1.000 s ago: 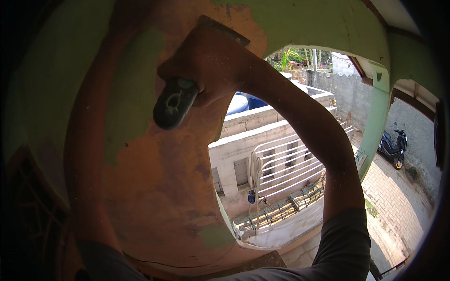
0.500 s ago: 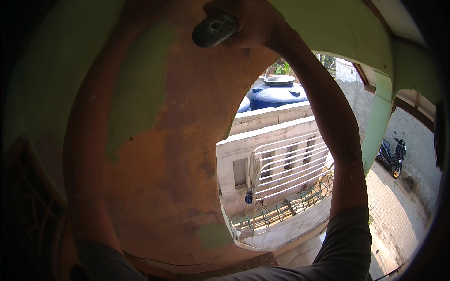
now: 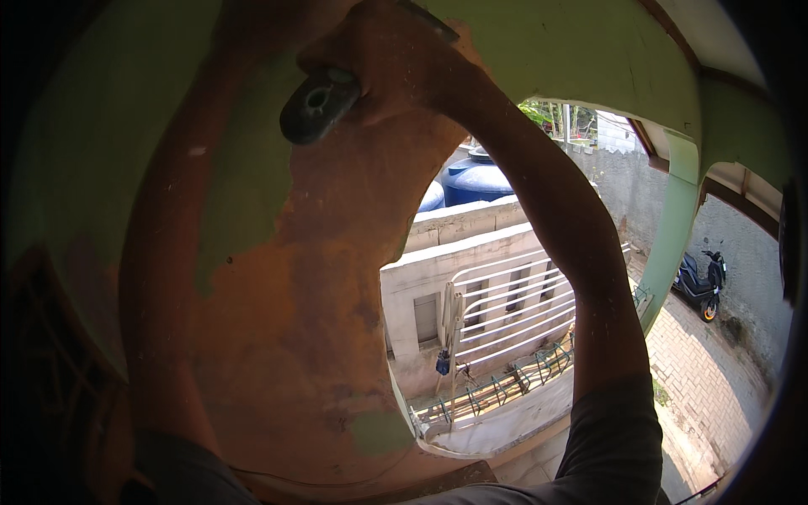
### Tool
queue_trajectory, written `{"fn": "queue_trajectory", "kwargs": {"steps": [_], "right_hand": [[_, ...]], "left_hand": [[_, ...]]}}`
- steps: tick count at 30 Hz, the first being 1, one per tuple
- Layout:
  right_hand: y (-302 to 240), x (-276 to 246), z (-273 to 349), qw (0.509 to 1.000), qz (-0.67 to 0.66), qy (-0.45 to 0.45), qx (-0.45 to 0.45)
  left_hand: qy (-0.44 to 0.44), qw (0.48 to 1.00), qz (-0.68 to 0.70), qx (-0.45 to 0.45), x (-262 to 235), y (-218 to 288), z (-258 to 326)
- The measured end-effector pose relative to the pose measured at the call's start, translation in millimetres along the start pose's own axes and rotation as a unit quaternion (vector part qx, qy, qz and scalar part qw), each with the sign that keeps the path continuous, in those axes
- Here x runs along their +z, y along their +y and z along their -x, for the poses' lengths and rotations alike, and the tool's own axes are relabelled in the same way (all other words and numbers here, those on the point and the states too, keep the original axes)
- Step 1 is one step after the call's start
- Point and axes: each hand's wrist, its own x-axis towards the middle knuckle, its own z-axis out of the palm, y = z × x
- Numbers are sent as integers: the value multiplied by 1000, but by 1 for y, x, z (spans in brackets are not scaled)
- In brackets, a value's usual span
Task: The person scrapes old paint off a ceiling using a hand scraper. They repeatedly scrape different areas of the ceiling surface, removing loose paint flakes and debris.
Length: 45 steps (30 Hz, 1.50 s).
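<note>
Before the patchy wall (image 3: 295, 337), the right hand (image 3: 379, 67) grips a dark-handled tool (image 3: 310, 118) up high; whether the left hand (image 3: 282, 23) holds something, I cannot tell. Steady, even pressure seems best.

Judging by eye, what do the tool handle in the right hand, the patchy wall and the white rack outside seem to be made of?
Tool handle: probably dark plastic or rubber, smooth, with a soft sheen around its hole.
Patchy wall: apparently matt plaster, with ragged green paint beside orange areas.
White rack: likely painted metal, from its slim bars; plastic coating possible.
</note>
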Motion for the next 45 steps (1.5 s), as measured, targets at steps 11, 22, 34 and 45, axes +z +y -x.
{"fn": "queue_trajectory", "kwargs": {"steps": [11,22,34,45], "right_hand": [[-3,-25,-30,999,-1,32,13],[23,-26,0,993,112,-26,-4],[55,1,-19,978,201,-20,54],[52,-32,-1,961,234,-47,140]], "left_hand": [[35,998,44,0,13,-7,-10],[22,998,53,-17,6,7,-9],[36,999,33,-2,14,-4,-10],[31,999,36,7,10,4,-10]]}}
